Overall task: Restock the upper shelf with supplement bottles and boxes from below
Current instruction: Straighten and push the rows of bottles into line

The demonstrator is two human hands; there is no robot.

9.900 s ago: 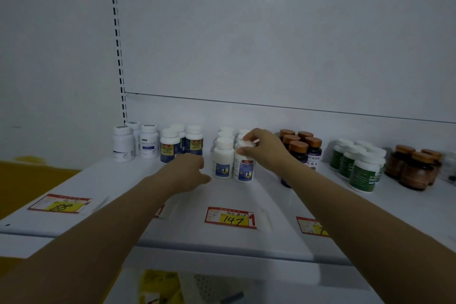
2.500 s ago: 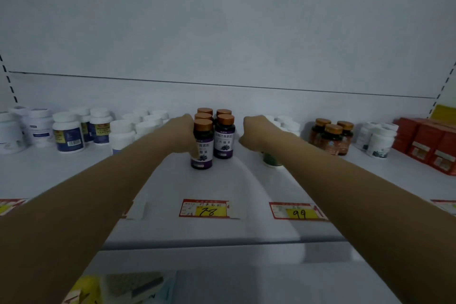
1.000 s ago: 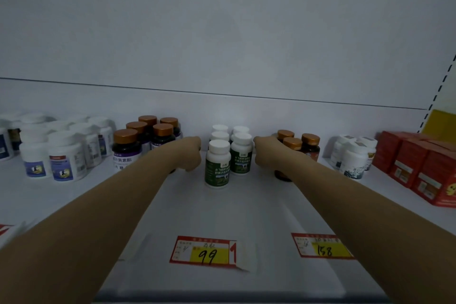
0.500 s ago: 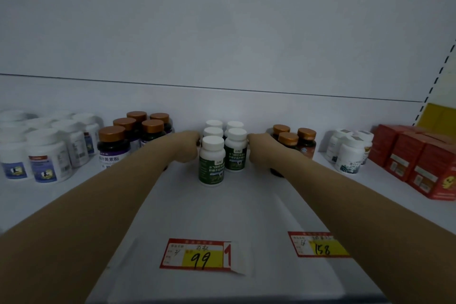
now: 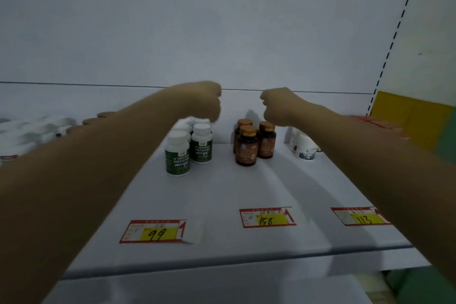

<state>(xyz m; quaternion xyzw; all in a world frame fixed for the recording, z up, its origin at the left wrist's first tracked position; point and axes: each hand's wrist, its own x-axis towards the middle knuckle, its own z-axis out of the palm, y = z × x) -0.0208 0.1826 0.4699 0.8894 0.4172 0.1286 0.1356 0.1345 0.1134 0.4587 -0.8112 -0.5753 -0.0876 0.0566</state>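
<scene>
Amber bottles (image 5: 254,143) stand upright on the shelf (image 5: 222,249) just below and slightly left of my right hand (image 5: 278,106), which is nearer them than my left hand (image 5: 202,101), both loosely curled and holding nothing I can see.

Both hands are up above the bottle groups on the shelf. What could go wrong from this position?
The left hand hangs just above the green-label bottles, which stand close together; a low sweep could topple the row. The right hand is similarly near the amber bottles, so lowering it carelessly might knock the front one forward toward the shelf edge. Both hands look loosely curled with nothing in their grip, as far as visible.
</scene>
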